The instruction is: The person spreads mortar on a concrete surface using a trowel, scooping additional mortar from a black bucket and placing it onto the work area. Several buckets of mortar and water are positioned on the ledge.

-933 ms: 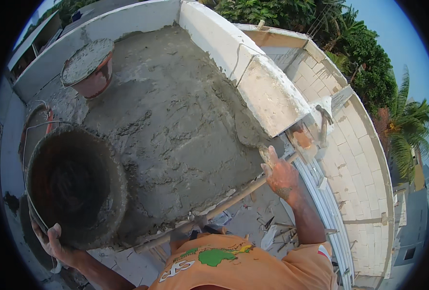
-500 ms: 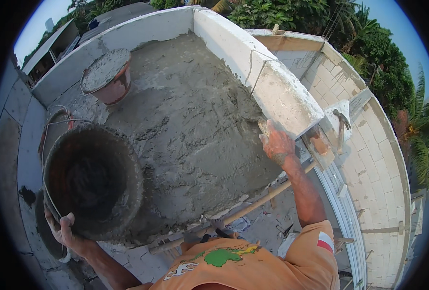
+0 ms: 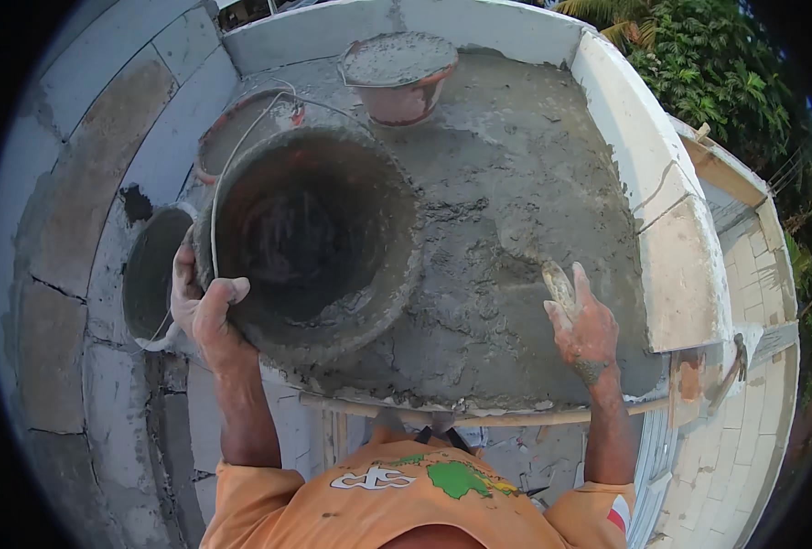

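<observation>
Left of the frame's centre, the left hand [image 3: 203, 306] has its fingers clenched over the rim of a round, mortar-crusted bucket [image 3: 310, 233]. The bucket is tipped so that its dark, rough mouth faces up toward the camera, and its thin wire handle arcs over its upper left. It rests on a slab of wet grey mortar [image 3: 506, 220], coarse and ridged. At centre right, the right hand [image 3: 587, 331] grasps a trowel [image 3: 559, 285] caked in cement; its long axis runs up and slightly left, the blade lying on the mortar. Top centre stands a reddish bucket [image 3: 398, 78] filled level with mortar. Smooth whitish blocks [image 3: 676, 247] edge the slab on the right.
</observation>
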Demonstrator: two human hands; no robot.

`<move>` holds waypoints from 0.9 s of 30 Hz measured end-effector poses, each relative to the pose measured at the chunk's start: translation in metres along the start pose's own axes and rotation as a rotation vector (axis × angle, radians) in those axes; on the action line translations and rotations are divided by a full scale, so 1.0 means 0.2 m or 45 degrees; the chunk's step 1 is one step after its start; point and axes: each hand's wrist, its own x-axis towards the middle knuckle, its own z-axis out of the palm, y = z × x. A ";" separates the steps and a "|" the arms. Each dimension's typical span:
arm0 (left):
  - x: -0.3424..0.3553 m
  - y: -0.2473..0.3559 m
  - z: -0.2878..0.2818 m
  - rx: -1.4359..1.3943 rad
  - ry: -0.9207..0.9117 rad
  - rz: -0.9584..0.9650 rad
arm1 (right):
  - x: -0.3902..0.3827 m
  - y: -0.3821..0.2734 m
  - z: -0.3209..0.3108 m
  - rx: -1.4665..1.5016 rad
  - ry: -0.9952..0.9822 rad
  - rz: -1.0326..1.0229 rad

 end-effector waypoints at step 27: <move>0.03 -0.17 0.06 0.288 -0.621 0.373 | 0.25 -0.76 0.07 -0.633 -0.115 -1.043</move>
